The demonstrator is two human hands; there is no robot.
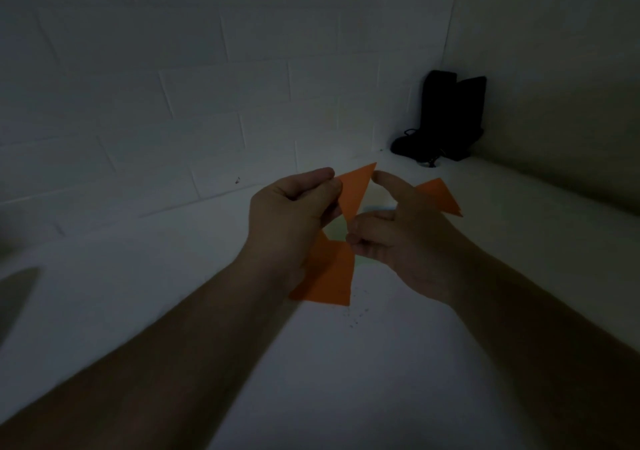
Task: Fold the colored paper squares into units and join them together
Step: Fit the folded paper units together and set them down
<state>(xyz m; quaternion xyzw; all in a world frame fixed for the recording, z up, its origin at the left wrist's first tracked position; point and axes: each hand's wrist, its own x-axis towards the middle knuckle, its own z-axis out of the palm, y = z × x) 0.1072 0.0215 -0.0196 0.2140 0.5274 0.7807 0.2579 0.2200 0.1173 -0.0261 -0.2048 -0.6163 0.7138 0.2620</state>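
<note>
Both hands are being held up over a white table in dim light, working on a folded orange paper piece between them. The left hand is pinching the piece's upper pointed flap, thumb and forefinger pressed together on its left edge, the other fingers curling in below. The right hand is reaching in from the other side; its thumb is pointing up toward the tip of that same flap, seemingly just touching the paper's right edge, while its fingers are curling inward near the middle of the piece. Whether those curled fingers are actually gripping paper cannot be told, since the hand is hiding the spot. Another orange flap is sticking out beyond the right hand, and a third, wider flap is hanging below the left wrist. In the gap between the hands a pale green paper is showing; whether it is part of the piece or lying behind it cannot be told. A black object is standing in the far corner where the tiled wall is meeting the table.
</note>
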